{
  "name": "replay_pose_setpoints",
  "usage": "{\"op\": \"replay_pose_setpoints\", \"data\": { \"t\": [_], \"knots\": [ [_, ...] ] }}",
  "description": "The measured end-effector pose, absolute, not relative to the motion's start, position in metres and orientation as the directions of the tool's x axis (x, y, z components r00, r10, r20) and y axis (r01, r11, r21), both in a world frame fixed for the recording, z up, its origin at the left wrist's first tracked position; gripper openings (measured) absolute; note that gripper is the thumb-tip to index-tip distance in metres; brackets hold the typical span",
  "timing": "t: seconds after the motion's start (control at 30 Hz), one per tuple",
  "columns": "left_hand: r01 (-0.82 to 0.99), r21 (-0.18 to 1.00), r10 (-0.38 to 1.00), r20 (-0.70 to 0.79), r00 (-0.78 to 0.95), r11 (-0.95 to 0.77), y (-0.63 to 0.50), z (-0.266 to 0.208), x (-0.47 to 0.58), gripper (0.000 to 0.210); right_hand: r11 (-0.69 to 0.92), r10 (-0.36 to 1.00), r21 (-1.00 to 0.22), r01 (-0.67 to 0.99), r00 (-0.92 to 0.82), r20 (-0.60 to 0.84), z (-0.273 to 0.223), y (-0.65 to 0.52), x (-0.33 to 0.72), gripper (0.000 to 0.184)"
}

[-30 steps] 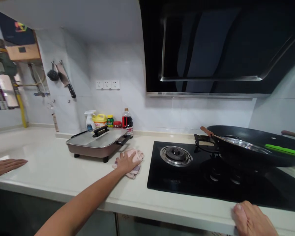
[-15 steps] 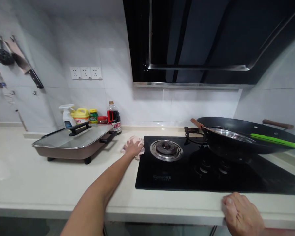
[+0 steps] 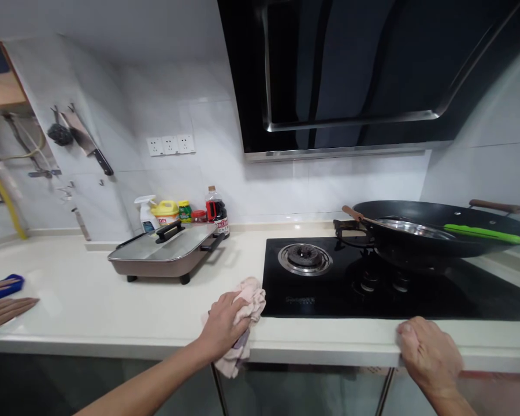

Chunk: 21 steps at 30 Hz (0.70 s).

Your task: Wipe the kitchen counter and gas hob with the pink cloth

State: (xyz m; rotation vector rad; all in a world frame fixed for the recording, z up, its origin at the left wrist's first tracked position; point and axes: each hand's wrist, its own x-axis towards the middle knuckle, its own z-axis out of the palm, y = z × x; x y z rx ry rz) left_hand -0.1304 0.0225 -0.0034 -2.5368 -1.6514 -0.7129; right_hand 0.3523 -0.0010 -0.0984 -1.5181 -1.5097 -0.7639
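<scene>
On the head view, your left hand has its fingers curled over the bunched cloth, which pokes past your fingertips right beside the stove and droops over the counter's front edge, where your right hand rests in a fist.

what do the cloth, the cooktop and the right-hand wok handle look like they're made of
Cloth: soft, matt fabric, perhaps cotton; it bunches into loose folds.
Cooktop: probably glass, polished black; its flat face looks glossy.
Wok handle: likely wood, judging by its brown colour, though lookalike plastic is possible.
</scene>
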Motion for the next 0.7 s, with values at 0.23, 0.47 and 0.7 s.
{"op": "replay_pose_setpoints", "data": {
  "t": [0.23, 0.47, 0.7],
  "knots": [
    [0.789, 0.521, 0.898, 0.432, 0.083, -0.324, 0.034, 0.003, -0.102, 0.037, 0.114, 0.46, -0.166, 0.979, 0.096, 0.883, -0.095, -0.001, 0.348, 0.037],
    [0.871, 0.281, 0.915, 0.115, 0.387, -0.403, 0.062, 0.015, -0.04, 0.06, 0.118, 0.461, -0.163, 0.98, 0.092, 0.883, -0.093, -0.003, 0.344, 0.038],
    [0.948, 0.241, 0.978, 0.057, 0.199, -0.207, 0.134, 0.026, -0.02, 0.067, 0.14, 0.427, -0.115, 0.983, 0.045, 0.903, -0.098, -0.001, 0.35, 0.037]
  ]
}}
